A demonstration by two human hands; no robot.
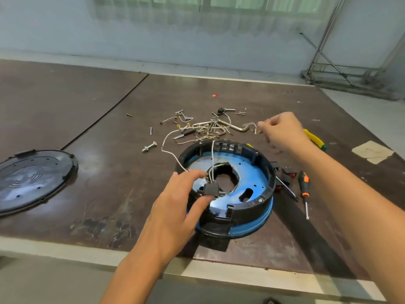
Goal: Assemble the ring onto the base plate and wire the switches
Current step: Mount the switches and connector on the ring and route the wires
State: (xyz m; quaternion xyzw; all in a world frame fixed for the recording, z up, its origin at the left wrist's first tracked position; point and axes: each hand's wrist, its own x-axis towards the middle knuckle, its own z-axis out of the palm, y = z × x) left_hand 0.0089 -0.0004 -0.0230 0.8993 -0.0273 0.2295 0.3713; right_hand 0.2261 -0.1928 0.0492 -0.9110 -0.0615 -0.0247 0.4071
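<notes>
Now left hand (175,207) pinches a switch (210,189); raised right hand (282,132) pinches a wire (251,124).

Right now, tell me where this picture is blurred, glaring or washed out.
Head view: the right hand and the wire it pinches are motion-blurred; the left hand holding the switch is sharp; glare whitens the blue base plate and the black lid.
</notes>
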